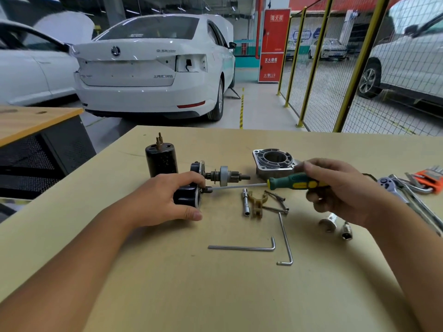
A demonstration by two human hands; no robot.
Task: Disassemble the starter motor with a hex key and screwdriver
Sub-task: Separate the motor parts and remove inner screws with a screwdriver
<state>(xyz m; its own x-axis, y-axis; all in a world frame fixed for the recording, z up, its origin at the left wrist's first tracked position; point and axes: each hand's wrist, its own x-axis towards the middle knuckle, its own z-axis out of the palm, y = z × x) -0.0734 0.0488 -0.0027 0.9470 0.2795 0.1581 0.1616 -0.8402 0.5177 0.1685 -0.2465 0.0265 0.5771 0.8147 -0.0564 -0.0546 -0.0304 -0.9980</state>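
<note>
Motor part (185,197): heavy, rigid; left hand (165,197) wraps its body, right hand (335,188) grips screwdriver (263,185) handle.

The red cabinet (273,44) reads "消火栓" on top; "灭火器箱" lower; "火警119" at bottom.

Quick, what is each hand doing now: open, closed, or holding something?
Left hand: grips the black motor part.
Right hand: holds the screwdriver, tip at that part.
</note>
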